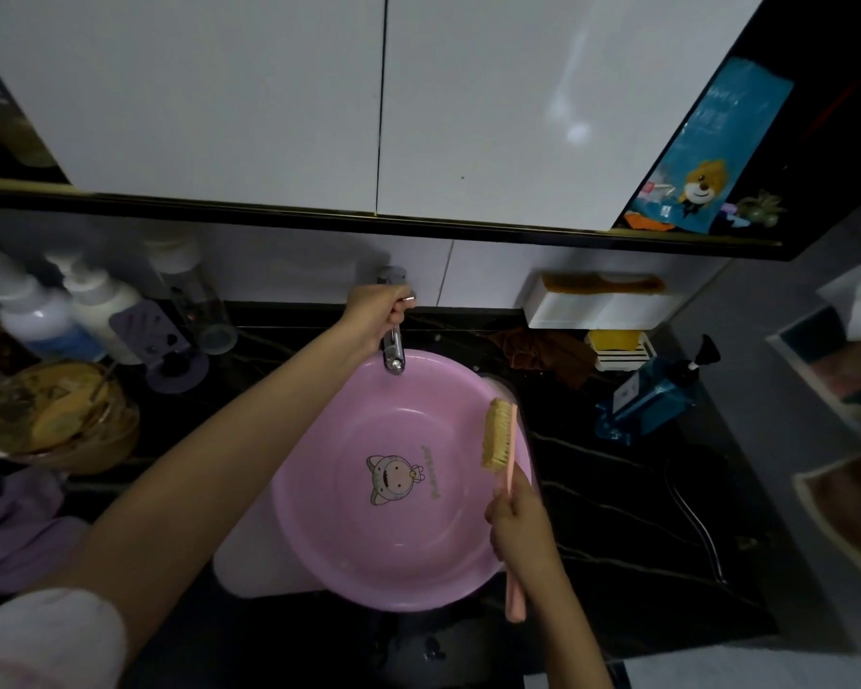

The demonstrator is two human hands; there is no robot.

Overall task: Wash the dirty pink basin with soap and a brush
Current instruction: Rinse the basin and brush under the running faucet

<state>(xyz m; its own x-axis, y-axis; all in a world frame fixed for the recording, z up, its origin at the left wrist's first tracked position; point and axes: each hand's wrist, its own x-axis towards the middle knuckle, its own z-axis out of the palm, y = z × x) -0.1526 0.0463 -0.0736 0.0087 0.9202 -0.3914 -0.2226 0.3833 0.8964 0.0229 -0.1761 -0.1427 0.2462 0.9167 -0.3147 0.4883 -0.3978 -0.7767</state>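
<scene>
A pale, soft-looking sleeve (46,639) covers the left upper arm at the lower left corner. The bare forearm reaches past the pink basin's (369,549) left rim to the far side. There the left hand (376,310) curls round the lever on top of the shiny metal faucet (394,358), whose spout hangs over the basin's far rim.

The basin is round, smooth, glossy plastic, with a cartoon figure printed on its flat bottom. It sits in a white sink (249,554) and covers most of it. The sink is set in a dark, veined tabletop (617,514).

At the basin's right rim the right hand (518,524) is wrapped round the long pink handle of the brush (500,440). The brush's tan bristles face in over the basin; whether they touch it I cannot tell.

Behind the basin to the right, a yellow bar of soap (612,340) rests on a white ribbed dish, with a crumpled brown cloth (543,353) beside it. A blue pump bottle (652,395) stands to the basin's right. To the basin's left sit a brownish bowl (56,420) and white bottles (95,300).
</scene>
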